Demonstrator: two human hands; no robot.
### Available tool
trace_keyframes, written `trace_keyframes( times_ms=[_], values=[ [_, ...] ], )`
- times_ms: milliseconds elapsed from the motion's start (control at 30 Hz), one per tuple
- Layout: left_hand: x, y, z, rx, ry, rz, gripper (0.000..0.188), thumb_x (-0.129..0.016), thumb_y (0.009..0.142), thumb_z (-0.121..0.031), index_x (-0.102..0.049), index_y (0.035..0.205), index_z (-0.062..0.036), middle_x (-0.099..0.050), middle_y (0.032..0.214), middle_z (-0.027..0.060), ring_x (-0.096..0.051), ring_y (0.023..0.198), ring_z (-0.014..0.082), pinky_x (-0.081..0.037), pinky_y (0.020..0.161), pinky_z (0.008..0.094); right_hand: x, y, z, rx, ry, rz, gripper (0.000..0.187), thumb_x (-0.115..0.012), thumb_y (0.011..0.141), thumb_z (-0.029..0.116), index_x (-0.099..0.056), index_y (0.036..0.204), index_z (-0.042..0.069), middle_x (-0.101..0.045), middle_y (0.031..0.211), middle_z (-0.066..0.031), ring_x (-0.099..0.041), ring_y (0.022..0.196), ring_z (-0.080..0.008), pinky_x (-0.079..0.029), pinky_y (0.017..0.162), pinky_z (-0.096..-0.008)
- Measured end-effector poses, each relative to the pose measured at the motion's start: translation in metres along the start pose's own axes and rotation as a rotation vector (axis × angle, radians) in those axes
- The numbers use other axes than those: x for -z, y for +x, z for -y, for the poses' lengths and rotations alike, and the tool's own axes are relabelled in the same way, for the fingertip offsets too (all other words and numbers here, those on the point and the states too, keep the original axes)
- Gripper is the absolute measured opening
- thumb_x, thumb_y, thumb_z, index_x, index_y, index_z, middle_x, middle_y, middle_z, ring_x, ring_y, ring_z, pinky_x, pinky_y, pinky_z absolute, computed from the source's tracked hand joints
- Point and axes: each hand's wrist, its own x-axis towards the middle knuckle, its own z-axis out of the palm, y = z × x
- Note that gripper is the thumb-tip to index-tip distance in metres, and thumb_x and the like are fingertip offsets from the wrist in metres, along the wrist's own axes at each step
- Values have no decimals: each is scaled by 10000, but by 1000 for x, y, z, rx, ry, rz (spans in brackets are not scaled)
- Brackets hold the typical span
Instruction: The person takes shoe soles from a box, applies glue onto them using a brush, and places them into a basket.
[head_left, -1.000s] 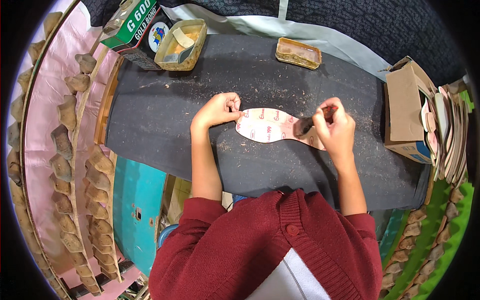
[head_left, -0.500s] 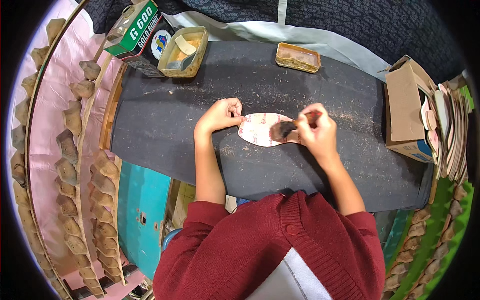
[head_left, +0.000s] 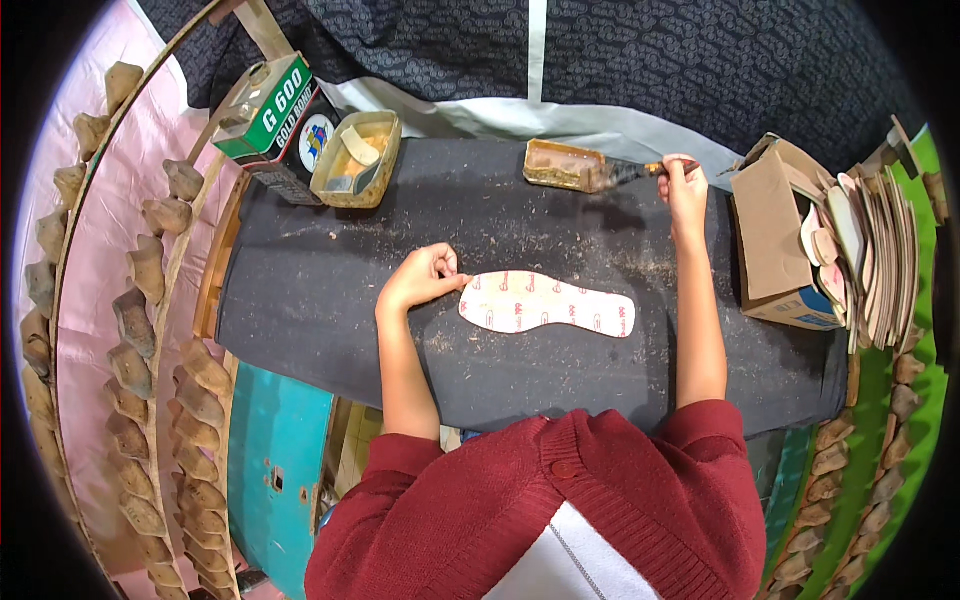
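A white insole (head_left: pixel 548 303) with red print lies flat on the dark cloth of the work table, its length running left to right. My left hand (head_left: pixel 422 279) pinches the insole's left end between thumb and fingers. Farther off and to the right, my right hand (head_left: pixel 686 205) is closed around the handle of a brush (head_left: pixel 630 171). The brush points left, its dark bristles at the right end of a shallow, crusted tray (head_left: pixel 564 166). Whether the bristles dip into the tray I cannot tell.
A green, black and white can (head_left: pixel 282 125) and a yellowish tub (head_left: pixel 378 180) with scrapers stand back left. At the right is a cardboard box (head_left: pixel 785 235) beside stacked insole-shaped sheets (head_left: pixel 885 255). Racks of wooden shoe lasts (head_left: pixel 134 310) line the left side.
My right hand has carried the brush off the insole, away and right to the tray. The insole's right end now shows fully. My left hand keeps its hold. The view has shifted slightly.
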Motion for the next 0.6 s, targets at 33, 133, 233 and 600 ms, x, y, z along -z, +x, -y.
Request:
trace_keyframes(
  times_ms=[33,133,233,600],
  values=[
    [0,0,2,0,19,-19,225,-659,684,-64,-437,668,-29,-496,560,-8,-491,548,43,-373,459,197,-4,8,-2,12,4,0,86,-535,791,147,-502,781,68,-483,584,26,-404,454,-29,-317,402,-169],
    [-3,2,0,7,-42,-45,215,-658,681,-75,-448,671,-27,-527,562,18,-504,540,53,-376,460,197,-12,32,-14,287,-170,-50,108,-543,792,139,-497,791,41,-517,660,10,-479,580,-51,-397,533,-193],
    [-2,2,3,-2,2,-42,223,-662,686,-102,-453,676,-24,-548,577,29,-524,557,56,-384,463,203,-24,40,-20,354,-315,13,107,-543,784,131,-505,797,32,-527,664,3,-474,584,-54,-393,541,-208],
    [-4,2,8,92,-217,81,209,-521,826,-174,-557,884,24,-591,720,41,-534,693,73,-420,661,201,-34,36,-26,346,-577,52,127,-544,763,134,-500,799,21,-554,642,-49,-511,581,-106,-410,556,-250]
  ],
)
